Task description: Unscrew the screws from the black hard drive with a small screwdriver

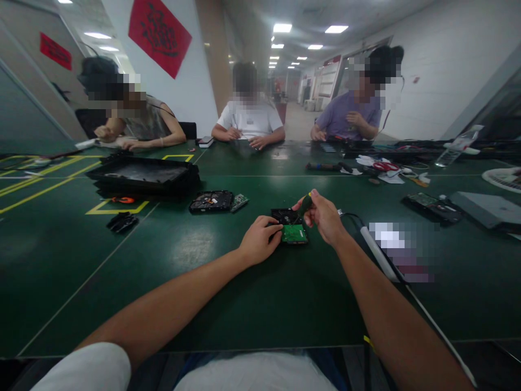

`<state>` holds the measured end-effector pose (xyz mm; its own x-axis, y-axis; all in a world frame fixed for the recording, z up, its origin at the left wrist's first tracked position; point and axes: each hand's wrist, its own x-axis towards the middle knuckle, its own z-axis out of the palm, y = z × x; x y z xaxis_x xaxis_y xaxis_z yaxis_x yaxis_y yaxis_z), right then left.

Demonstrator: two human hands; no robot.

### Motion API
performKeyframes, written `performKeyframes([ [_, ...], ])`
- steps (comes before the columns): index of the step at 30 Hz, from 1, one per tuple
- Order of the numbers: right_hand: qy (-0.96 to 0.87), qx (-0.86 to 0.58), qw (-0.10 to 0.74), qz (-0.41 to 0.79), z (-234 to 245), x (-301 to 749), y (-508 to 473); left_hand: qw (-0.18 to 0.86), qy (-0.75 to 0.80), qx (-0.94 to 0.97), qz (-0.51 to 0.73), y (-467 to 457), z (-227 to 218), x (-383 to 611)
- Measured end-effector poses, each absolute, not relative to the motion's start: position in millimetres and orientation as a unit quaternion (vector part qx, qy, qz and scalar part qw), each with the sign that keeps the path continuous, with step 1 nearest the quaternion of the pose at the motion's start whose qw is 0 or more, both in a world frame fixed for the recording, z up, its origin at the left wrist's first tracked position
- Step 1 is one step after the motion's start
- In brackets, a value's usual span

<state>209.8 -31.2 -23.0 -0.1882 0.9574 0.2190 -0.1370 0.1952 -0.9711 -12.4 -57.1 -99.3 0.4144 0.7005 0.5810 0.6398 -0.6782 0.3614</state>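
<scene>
A hard drive (288, 215) with a green circuit board (294, 234) on its near half lies on the green table (211, 288). My left hand (261, 239) is closed along the drive's left side, thumb and fingers at its edge. In my right hand (323, 217) is a screwdriver (306, 205) with a dark green and yellow handle, tilted over the drive. Its shaft points down toward the board; whether the tip touches a screw is too small to tell. Left of the drive lie another hard drive (211, 201) and a loose circuit board (239, 202).
Black stacked trays (142, 176) stand at the left, with black parts (122, 222) nearer me. A white power strip (377, 253) and its cable run along my right forearm. Farther right are another drive (432, 208) and a grey box (488, 209). Three people sit across the table.
</scene>
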Motion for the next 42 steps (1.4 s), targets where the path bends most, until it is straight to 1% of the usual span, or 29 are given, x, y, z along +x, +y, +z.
performKeyframes([
  [16, -0.569, -0.375, 0.519, 0.516, -17.5, 208.4, -36.1, 0.064, 0.360, 0.847, 0.387, -61.9, -90.3, -12.9],
  [22, -0.580, -0.366, 0.506, 0.523, -20.0, 208.0, -35.2, 0.067, 0.347, 0.859, 0.370, -60.2, -91.3, -14.7],
  [28, -0.549, -0.353, 0.522, 0.549, -24.6, 209.4, -29.4, 0.070, 0.338, 0.864, 0.368, -60.2, -92.4, -14.8],
  [39, -0.558, -0.371, 0.522, 0.528, -22.7, 206.7, -32.9, 0.064, 0.334, 0.874, 0.347, -59.8, -92.9, -14.5],
  [42, -0.564, -0.382, 0.528, 0.507, -23.5, 207.2, -32.6, 0.069, 0.328, 0.877, 0.346, -59.6, -92.7, -14.7],
])
